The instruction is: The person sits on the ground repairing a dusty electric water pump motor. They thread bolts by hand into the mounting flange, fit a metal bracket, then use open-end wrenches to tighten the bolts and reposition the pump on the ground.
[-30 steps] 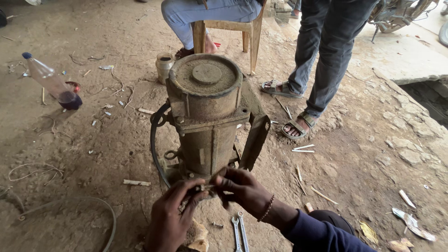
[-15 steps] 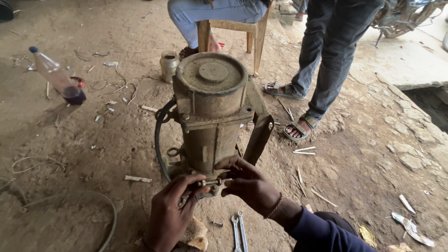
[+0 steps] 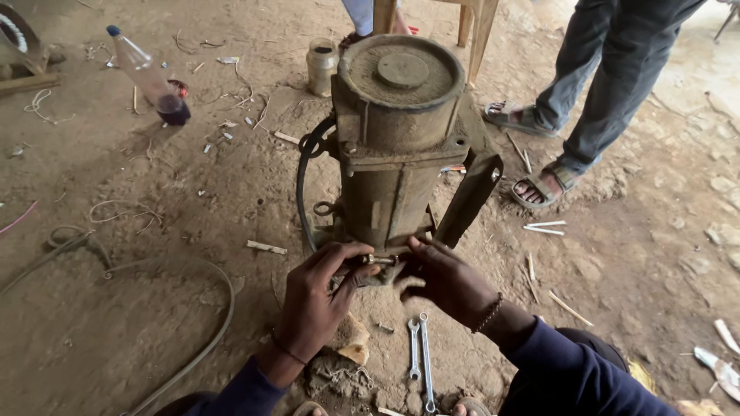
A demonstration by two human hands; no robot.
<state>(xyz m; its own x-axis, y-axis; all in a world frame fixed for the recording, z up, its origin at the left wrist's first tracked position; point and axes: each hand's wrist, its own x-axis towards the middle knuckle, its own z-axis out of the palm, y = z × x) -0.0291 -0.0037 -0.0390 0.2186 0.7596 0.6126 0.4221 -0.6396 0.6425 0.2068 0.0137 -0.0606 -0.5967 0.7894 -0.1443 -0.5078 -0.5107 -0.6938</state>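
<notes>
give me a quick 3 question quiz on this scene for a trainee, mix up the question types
1. True or false: both hands are working at the base of the upright metal pump housing.
2. Multiple choice: what lies on the dirt between the person's arms? A) two spanners B) a hammer C) a saw
3. Fill in: the plastic bottle at upper left holds a little ____ liquid.

Key:
1. True; left hand and right hand meet at a small fitting there.
2. A, the spanners.
3. Dark.
</notes>
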